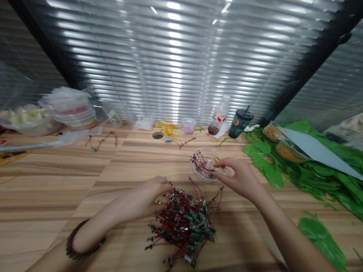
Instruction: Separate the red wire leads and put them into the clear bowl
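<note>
Beaded bracelet [81,241], left hand [138,200] touching tangled wires [183,226], plastic bottle's label [220,115] unreadable.

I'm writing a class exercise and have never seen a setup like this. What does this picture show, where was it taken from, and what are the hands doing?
This picture comes from a camera worn on a person's head, looking forward and down, so the bare arms are the wearer's own. The left hand touches the edge of a heap of small parts with red and black wires. The right hand is at a clear bowl holding more of them; whether it grips anything is hard to tell. Everything lies on a wood-grain table, with green sheeting to the right, and a bottle and tumbler farther back.
</note>
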Demonstrator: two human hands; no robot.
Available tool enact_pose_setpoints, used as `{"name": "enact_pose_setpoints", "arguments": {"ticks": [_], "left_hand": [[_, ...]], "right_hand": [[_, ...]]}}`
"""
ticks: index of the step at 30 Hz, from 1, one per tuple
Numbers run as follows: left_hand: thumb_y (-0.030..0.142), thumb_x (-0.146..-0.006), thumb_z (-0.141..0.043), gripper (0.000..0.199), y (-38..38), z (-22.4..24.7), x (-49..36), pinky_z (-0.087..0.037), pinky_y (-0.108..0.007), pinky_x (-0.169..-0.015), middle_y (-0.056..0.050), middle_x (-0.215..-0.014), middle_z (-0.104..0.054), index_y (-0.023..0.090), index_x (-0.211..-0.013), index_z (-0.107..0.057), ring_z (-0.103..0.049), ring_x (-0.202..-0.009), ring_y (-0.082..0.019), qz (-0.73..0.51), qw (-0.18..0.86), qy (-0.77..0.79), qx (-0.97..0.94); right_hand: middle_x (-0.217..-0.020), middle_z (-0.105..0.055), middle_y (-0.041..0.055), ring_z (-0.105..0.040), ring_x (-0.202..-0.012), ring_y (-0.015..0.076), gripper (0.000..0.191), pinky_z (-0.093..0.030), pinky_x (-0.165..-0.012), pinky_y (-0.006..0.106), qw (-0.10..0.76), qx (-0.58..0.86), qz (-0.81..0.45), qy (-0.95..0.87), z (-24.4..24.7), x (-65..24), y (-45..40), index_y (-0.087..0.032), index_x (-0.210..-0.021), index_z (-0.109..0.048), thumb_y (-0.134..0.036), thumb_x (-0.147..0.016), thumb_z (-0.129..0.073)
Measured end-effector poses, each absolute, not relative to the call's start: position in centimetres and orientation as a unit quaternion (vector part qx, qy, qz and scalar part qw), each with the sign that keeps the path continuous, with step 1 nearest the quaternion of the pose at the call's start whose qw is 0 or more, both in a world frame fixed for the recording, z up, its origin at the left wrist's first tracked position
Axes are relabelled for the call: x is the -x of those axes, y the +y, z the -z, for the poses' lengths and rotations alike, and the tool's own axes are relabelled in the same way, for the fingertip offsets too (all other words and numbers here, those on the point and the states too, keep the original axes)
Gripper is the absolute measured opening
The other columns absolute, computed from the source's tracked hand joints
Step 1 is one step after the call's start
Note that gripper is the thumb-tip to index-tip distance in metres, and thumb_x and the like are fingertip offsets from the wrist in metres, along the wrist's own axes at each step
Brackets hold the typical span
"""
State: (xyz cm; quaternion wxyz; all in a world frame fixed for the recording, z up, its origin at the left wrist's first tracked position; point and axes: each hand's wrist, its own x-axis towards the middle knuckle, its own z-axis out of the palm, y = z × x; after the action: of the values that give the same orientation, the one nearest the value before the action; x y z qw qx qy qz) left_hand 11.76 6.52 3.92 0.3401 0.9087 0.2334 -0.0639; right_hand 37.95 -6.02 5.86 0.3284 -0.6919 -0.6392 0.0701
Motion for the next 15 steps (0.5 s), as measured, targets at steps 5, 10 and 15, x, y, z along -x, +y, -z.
{"name": "enact_pose_setpoints", "arguments": {"ticks": [5, 10, 15], "left_hand": [[0.031, -0.084, -0.048, 0.025, 6.4, -3.8, -11.7, -0.040, -0.021, -0.086, -0.004, -0.102, -0.057, 0.018, -0.100, -0.061, -0.051, -0.096, -0.011, 0.061, 0.328, 0.209, -0.919], [0.031, -0.088, -0.041, 0.026, 5.7, -4.4, -12.1, -0.039, -0.020, -0.082, -0.004, -0.097, -0.057, 0.018, -0.097, -0.062, -0.050, -0.093, -0.011, 0.077, 0.328, 0.200, -0.920], [0.031, -0.085, -0.046, 0.022, 5.6, -4.2, -12.1, -0.038, -0.019, -0.081, -0.003, -0.098, -0.056, 0.018, -0.097, -0.060, -0.050, -0.092, -0.011, 0.065, 0.324, 0.207, -0.921]], "right_hand": [[-0.072, -0.066, 0.0011, -0.060, -0.069, 0.0162, 0.007, -0.042, -0.063, 0.025, 0.283, 0.670, -0.182, -0.661, -3.7, -32.7, -8.8, -0.019, -0.076, -0.068, -0.019, -0.079, -0.063], [-0.076, -0.065, 0.0007, -0.060, -0.070, 0.0159, 0.009, -0.039, -0.059, 0.024, 0.201, 0.685, -0.233, -0.660, -2.4, -30.3, -10.4, -0.019, -0.069, -0.065, -0.019, -0.077, -0.066], [-0.087, -0.065, 0.0017, -0.060, -0.078, 0.0188, 0.011, -0.043, -0.064, 0.027, 0.206, 0.691, -0.217, -0.658, -2.2, -29.9, -11.6, -0.019, -0.079, -0.065, -0.019, -0.071, -0.072]]}}
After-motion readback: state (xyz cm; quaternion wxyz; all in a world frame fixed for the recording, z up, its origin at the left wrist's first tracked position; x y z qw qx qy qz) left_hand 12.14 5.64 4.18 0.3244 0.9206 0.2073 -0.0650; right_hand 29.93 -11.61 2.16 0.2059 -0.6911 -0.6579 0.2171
